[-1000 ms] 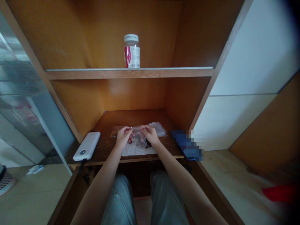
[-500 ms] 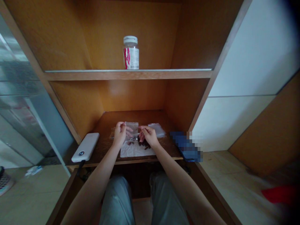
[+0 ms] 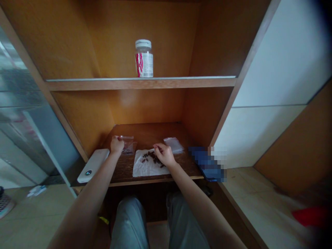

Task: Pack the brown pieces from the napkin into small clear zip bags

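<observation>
My left hand, at the left of the lower shelf, pinches the edge of a small clear zip bag. That bag is over or on other clear bags there; which, I cannot tell. Small dark brown pieces lie scattered on a white paper sheet near the shelf's front edge. Above the sheet's right side is my right hand, its fingers curled together near the pieces. Whatever its fingertips may hold is hidden. A stack of clear zip bags lies just behind it.
A white power bank rests at the shelf's left front. A dark blue phone-like object, partly blurred out, overhangs the right front corner. On the upper shelf stands a white-capped bottle. My knees are below the shelf.
My left hand has moved left with the clear bag, away from the paper sheet. My right hand stays over the sheet's right side, and more brown pieces show.
</observation>
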The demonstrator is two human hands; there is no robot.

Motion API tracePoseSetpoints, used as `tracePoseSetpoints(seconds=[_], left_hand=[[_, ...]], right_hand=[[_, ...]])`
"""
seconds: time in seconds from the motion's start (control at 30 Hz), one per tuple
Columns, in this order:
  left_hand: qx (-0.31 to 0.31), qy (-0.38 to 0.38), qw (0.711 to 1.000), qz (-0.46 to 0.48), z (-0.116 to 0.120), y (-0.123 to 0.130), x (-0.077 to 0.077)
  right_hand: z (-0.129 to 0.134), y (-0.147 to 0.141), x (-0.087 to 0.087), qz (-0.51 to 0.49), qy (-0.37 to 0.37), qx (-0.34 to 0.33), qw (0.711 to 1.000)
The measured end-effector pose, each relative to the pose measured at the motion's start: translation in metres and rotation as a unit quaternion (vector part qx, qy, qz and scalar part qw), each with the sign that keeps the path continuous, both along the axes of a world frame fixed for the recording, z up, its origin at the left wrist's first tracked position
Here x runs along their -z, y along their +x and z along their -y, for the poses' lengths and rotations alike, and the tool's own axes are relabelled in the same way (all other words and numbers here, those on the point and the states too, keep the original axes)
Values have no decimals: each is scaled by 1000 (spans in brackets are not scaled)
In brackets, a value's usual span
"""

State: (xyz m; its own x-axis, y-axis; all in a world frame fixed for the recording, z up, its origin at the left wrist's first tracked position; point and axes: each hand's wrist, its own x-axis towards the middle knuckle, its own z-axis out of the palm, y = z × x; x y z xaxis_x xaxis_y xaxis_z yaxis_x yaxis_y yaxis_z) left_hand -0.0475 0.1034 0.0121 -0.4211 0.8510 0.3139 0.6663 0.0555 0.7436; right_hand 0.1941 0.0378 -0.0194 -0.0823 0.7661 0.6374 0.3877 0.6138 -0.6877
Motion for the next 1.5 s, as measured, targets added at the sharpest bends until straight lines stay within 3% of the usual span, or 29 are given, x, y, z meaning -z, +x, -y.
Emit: tracePoseSetpoints(seconds=[0.3,0.57,0.73,0.9,1.13,1.27,1.4,1.5], left_hand=[[-11,-40,998,-54,0,6,7],[-19,-35,995,-92,-7,0,14],[-20,-41,994,-97,-6,1,10],[-20,-44,994,-101,-2,6,6],[-33,15,981,-190,14,12,3],[-11,96,986,-139,31,17,1],[57,203,977,-11,54,24,4],[98,241,962,86,68,31,12]], right_hand=[[2,-1,-2,68,15,51,996],[-20,19,-9,126,-38,215,968],[-31,36,-12,216,-71,293,929],[-30,39,0,244,-103,313,912],[-36,44,11,215,-113,296,924],[-40,49,15,195,-116,302,926],[-42,51,16,189,-108,301,928],[-43,51,17,195,-101,299,929]])
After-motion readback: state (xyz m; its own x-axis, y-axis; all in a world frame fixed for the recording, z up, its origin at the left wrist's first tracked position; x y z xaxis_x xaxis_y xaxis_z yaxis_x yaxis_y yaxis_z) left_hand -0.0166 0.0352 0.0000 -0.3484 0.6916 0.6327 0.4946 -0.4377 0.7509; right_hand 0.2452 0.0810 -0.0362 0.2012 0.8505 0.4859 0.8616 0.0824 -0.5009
